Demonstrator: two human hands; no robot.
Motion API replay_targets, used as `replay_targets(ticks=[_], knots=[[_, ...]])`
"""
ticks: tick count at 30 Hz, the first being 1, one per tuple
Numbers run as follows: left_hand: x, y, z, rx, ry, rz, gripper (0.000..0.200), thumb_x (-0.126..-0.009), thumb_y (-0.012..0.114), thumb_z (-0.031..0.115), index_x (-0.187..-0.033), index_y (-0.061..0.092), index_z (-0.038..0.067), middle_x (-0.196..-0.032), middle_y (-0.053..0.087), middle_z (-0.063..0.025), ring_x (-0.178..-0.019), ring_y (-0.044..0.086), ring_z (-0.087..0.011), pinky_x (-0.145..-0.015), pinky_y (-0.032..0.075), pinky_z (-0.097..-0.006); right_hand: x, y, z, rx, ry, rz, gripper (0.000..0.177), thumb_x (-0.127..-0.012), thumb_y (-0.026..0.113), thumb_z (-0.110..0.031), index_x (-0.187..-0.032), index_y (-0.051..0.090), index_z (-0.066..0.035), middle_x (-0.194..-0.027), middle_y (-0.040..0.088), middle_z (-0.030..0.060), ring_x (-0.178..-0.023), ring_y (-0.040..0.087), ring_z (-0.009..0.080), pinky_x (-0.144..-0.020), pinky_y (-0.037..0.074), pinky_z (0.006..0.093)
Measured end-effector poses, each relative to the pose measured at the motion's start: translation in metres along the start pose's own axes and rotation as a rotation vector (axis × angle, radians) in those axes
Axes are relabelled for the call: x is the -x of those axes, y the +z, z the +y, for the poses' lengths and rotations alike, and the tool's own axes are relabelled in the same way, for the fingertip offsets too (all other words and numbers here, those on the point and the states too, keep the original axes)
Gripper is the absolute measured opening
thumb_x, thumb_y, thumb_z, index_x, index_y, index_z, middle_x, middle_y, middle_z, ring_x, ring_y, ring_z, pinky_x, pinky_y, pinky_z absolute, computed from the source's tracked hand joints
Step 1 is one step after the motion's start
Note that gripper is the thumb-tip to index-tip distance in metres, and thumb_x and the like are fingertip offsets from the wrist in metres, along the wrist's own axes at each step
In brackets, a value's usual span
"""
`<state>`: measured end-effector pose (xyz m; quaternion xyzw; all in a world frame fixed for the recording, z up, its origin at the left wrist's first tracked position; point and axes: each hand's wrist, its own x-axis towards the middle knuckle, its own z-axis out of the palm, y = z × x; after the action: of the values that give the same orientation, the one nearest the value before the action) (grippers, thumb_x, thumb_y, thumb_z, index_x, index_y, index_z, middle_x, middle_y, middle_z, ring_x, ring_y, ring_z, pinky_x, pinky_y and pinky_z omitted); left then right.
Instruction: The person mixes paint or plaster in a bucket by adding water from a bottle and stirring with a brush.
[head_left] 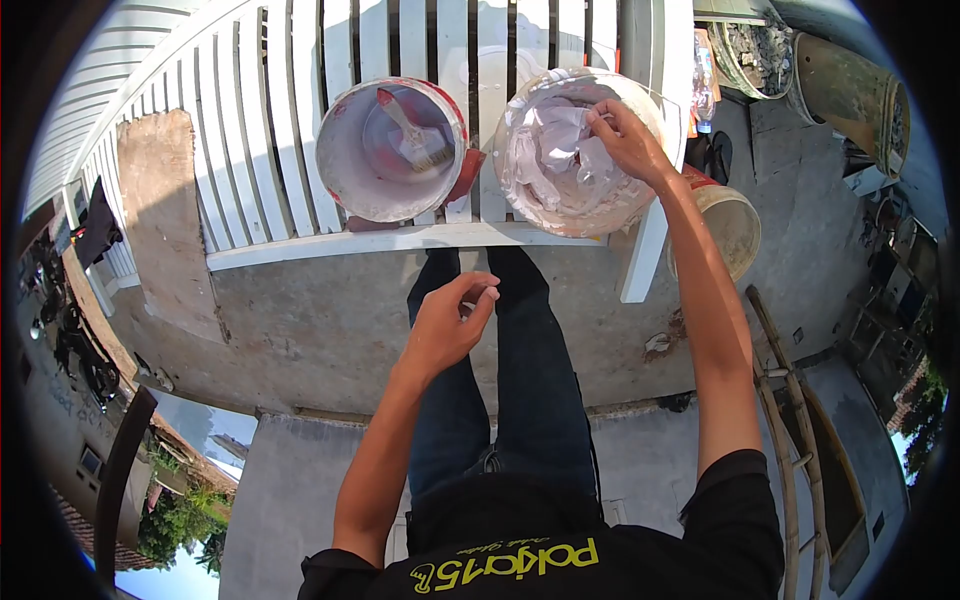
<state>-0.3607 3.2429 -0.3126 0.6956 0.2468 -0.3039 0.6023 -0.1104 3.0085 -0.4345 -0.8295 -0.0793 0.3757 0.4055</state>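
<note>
My right hand (628,138) reaches into a paint-smeared white bucket (520,200) on the slatted bench. Its fingers pinch the edge of a crumpled white plastic bag (556,135) that lies inside. My left hand (455,315) hovers above my legs, in front of the bench, with its fingers curled toward the thumb. Whether anything small sits in that grip is hidden. To the left of the bag's bucket stands a second bucket (345,180), red outside and coated whitish within. A paintbrush (412,135) with a reddish handle tip rests in it.
Both buckets stand on a white slatted bench (280,250). A brown board (160,190) leans at its left. Another bucket (735,230) is on the floor at the right, below more containers (850,95). A wooden ladder (790,420) lies further right.
</note>
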Motion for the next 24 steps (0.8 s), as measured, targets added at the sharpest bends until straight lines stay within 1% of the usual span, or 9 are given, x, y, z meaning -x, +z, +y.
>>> replay_targets(ticks=[3, 5, 8, 9, 11, 15, 18, 22, 24], knots=[[-0.031, -0.003, 0.039, 0.038, 0.082, 0.019, 0.022, -0.096, 0.062, 0.017, -0.112, 0.064, 0.001, -0.096, 0.071, -0.0140, -0.082, 0.068, -0.0175, -0.076, 0.053, -0.0333, -0.006, 0.011, 0.012, 0.040, -0.053, -0.035, 0.032, -0.098, 0.056, -0.033, -0.112, 0.060, -0.005, -0.106, 0.068, 0.0163, -0.101, 0.064, 0.0283, -0.092, 0.046, 0.0428], [-0.053, -0.005, 0.066, 0.015, 0.123, 0.030, 0.022, -0.095, 0.063, 0.016, -0.111, 0.065, 0.001, -0.096, 0.071, -0.0137, -0.080, 0.067, -0.0186, -0.075, 0.052, -0.0331, 0.003, 0.008, 0.001, 0.344, -0.042, -0.004, 0.035, -0.095, 0.059, -0.035, -0.116, 0.059, -0.008, -0.113, 0.066, 0.0155, -0.112, 0.059, 0.0297, -0.098, 0.039, 0.0490], [-0.085, -0.008, 0.083, -0.263, 0.370, 0.111, 0.022, -0.093, 0.063, 0.014, -0.111, 0.065, 0.002, -0.094, 0.071, -0.0138, -0.076, 0.066, -0.0241, -0.075, 0.053, -0.0348, 0.020, 0.008, 0.000, 0.687, -0.094, 0.074, 0.042, -0.090, 0.064, -0.038, -0.122, 0.058, -0.012, -0.122, 0.062, 0.0137, -0.126, 0.050, 0.0305, -0.104, 0.029, 0.0549], [-0.096, -0.006, 0.088, -0.347, 0.400, 0.122, 0.022, -0.092, 0.062, 0.013, -0.111, 0.066, 0.003, -0.095, 0.070, -0.0135, -0.079, 0.066, -0.0260, -0.076, 0.052, -0.0360, 0.027, 0.008, 0.004, 0.784, -0.121, 0.105, 0.045, -0.088, 0.066, -0.039, -0.123, 0.057, -0.013, -0.125, 0.061, 0.0130, -0.131, 0.046, 0.0306, -0.106, 0.026, 0.0563], [-0.116, -0.002, 0.095, -0.514, 0.459, 0.144, 0.022, -0.090, 0.062, 0.012, -0.110, 0.066, 0.004, -0.098, 0.070, -0.0131, -0.084, 0.065, -0.0297, -0.079, 0.052, -0.0385, 0.046, 0.010, -0.003, 0.898, -0.166, 0.163, 0.038, -0.088, 0.066, -0.034, -0.120, 0.061, -0.013, -0.125, 0.060, 0.0121, -0.132, 0.044, 0.0307, -0.106, 0.027, 0.0547], [-0.169, 0.027, 0.093, -1.003, 0.641, 0.161, 0.023, -0.083, 0.063, 0.007, -0.105, 0.070, 0.007, -0.105, 0.069, -0.0096, -0.102, 0.060, -0.0298, -0.087, 0.046, -0.0423, 0.054, 0.004, 0.005, 1.067, -0.095, 0.017, 0.024, -0.090, 0.063, -0.024, -0.111, 0.067, -0.014, -0.116, 0.062, 0.0100, -0.131, 0.044, 0.0311, -0.104, 0.029, 0.0536], [-0.198, 0.049, 0.090, -1.291, 0.623, 0.071, 0.021, -0.079, 0.064, 0.006, -0.097, 0.074, 0.010, -0.106, 0.069, -0.0078, -0.110, 0.054, -0.0270, -0.093, 0.037, -0.0429, 0.060, -0.004, 0.001, 0.881, -0.019, 0.108, 0.018, -0.092, 0.059, -0.019, -0.105, 0.070, -0.015, -0.110, 0.062, 0.0074, -0.126, 0.048, 0.0283, -0.102, 0.033, 0.0508], [-0.229, 0.066, 0.058, -1.541, 0.695, 0.074, 0.015, -0.080, 0.062, 0.007, -0.087, 0.076, 0.010, -0.095, 0.070, -0.0071, -0.109, 0.055, -0.0263, -0.094, 0.034, -0.0463, 0.072, -0.017, -0.003, 0.732, -0.044, 0.235, 0.019, -0.092, 0.059, -0.020, -0.108, 0.069, -0.016, -0.109, 0.063, 0.0065, -0.116, 0.054, 0.0271, -0.095, 0.040, 0.0434], [-0.236, 0.063, 0.050, -1.590, 0.700, 0.062, 0.015, -0.080, 0.062, 0.008, -0.083, 0.076, 0.010, -0.089, 0.071, -0.0061, -0.109, 0.055, -0.0261, -0.094, 0.033, -0.0475, 0.075, -0.019, 0.001, 0.692, -0.047, 0.248, 0.020, -0.092, 0.058, -0.020, -0.108, 0.068, -0.014, -0.110, 0.063, 0.0079, -0.114, 0.055, 0.0292, -0.095, 0.041, 0.0439]])
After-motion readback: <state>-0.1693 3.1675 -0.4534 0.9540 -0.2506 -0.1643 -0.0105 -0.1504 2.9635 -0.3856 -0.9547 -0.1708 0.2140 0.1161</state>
